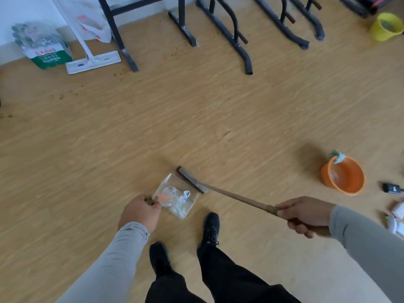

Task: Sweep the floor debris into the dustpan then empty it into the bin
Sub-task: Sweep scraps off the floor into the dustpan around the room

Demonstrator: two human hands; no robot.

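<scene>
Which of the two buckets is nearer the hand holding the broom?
The orange bucket, just beyond the right hand; the yellow bucket stands far off by the black frames.

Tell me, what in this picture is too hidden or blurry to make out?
- Dustpan handle, head view: the left hand wraps round it.
- Debris in the dustpan: white and orange bits, too blurred to identify.
- Orange bucket contents: pale smear, unclear.
- Litter at the right: cut off by the frame edge.
- Broom bristles: hidden under its head.

Wood-grain floor (196,110) — black metal frame legs (229,38) along the white wall (21,9).
</scene>
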